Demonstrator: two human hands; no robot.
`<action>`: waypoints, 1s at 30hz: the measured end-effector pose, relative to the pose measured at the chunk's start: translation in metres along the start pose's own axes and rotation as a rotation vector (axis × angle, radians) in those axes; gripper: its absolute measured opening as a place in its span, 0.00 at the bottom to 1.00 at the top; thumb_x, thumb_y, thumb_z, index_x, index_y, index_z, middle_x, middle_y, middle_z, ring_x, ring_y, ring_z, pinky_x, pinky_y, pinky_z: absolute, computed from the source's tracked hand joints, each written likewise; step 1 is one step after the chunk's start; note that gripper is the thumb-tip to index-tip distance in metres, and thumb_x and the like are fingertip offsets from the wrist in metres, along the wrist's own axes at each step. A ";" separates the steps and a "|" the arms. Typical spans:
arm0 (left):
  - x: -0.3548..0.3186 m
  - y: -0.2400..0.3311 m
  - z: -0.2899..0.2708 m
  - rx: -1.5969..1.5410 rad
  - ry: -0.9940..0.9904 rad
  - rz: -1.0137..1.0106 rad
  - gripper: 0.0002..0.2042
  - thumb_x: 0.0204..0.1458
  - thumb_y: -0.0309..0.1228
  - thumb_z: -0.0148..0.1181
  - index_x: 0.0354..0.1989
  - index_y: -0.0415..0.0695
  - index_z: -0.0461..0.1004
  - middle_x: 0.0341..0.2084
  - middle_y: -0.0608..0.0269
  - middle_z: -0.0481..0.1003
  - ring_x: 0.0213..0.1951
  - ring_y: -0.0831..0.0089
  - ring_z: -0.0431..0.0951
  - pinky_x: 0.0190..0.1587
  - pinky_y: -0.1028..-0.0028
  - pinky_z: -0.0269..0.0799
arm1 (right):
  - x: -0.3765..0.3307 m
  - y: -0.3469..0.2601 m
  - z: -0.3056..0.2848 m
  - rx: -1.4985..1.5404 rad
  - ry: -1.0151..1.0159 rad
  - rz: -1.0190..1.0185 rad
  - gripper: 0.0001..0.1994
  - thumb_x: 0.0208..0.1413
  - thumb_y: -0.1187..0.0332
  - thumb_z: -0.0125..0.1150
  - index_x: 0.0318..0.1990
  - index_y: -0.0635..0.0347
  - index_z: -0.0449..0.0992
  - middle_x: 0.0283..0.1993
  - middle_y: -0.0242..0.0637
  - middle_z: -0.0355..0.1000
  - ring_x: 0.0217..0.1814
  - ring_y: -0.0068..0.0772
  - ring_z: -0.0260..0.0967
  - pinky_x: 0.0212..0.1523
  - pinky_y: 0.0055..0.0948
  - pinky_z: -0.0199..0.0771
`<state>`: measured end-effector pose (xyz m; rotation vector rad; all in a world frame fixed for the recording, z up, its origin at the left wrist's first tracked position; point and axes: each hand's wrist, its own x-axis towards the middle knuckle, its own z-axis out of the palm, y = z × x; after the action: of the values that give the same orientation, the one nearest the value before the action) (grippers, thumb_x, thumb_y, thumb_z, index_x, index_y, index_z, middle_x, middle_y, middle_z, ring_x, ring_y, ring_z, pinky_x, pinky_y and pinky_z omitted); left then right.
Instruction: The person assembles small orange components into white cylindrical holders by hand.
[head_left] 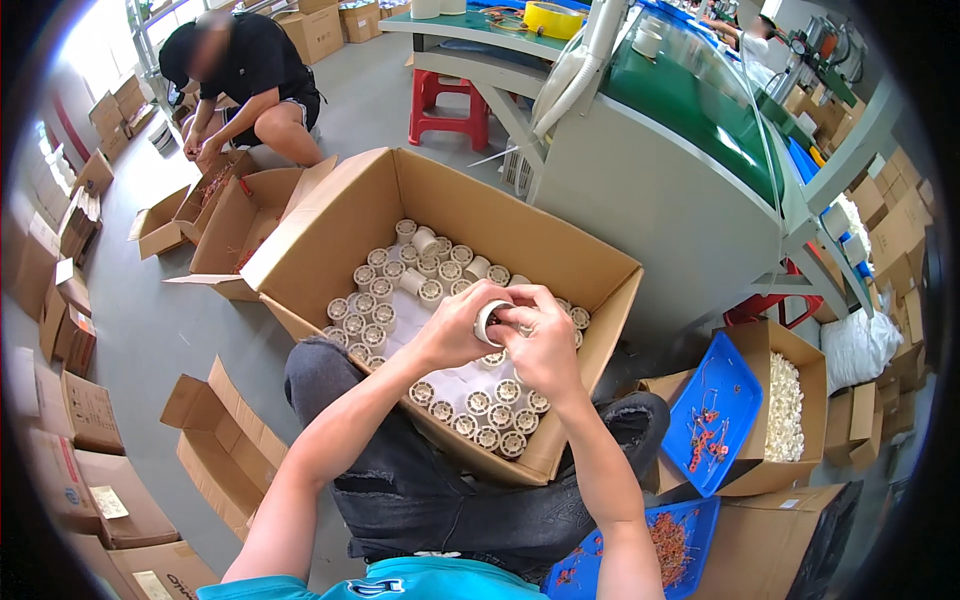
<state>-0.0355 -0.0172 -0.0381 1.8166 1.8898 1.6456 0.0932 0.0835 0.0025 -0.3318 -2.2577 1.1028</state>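
Note:
Over a large cardboard box [520, 240] in front of my knees, my left hand [462, 325] is closed around a white cylindrical plastic housing [490, 322]. The housing is tilted so its open end faces right. My right hand [543, 340] meets it there, with fingers pinched at or inside the opening; whatever they hold is hidden. Many similar round cream-white housings [487, 437] lie in the box, most with a slotted ring end up and a few on their sides. White paper [455, 388] shows between them.
At right, a blue tray [715, 410] holds red-orange wired parts, beside a box of small white pieces [785, 410]. Another blue tray [700, 545] is below. A green conveyor [690, 110] stands beyond. Far left, a person [245, 85] crouches by open boxes [260, 200].

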 end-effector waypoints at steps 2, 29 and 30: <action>-0.002 -0.002 0.001 -0.028 -0.007 -0.037 0.27 0.34 0.23 0.74 0.45 0.43 0.69 0.38 0.55 0.75 0.39 0.54 0.78 0.40 0.63 0.75 | 0.002 0.003 -0.003 0.153 -0.071 0.111 0.10 0.45 0.77 0.66 0.38 0.63 0.84 0.48 0.44 0.74 0.46 0.43 0.75 0.49 0.36 0.76; 0.000 0.005 -0.007 0.138 -0.127 -0.008 0.25 0.36 0.25 0.75 0.44 0.42 0.70 0.36 0.54 0.75 0.37 0.54 0.78 0.38 0.63 0.75 | -0.009 0.013 0.014 0.145 0.082 -0.029 0.07 0.47 0.76 0.62 0.32 0.57 0.85 0.46 0.38 0.73 0.42 0.40 0.76 0.43 0.36 0.77; 0.001 0.003 -0.005 0.126 -0.113 -0.010 0.25 0.35 0.25 0.75 0.44 0.42 0.70 0.36 0.54 0.75 0.36 0.54 0.78 0.38 0.63 0.75 | -0.009 0.013 0.013 0.127 0.058 -0.003 0.07 0.47 0.75 0.62 0.33 0.57 0.84 0.46 0.38 0.72 0.42 0.40 0.76 0.44 0.36 0.76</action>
<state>-0.0368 -0.0210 -0.0331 1.8977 1.9919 1.4177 0.0918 0.0796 -0.0171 -0.3040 -2.1250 1.2131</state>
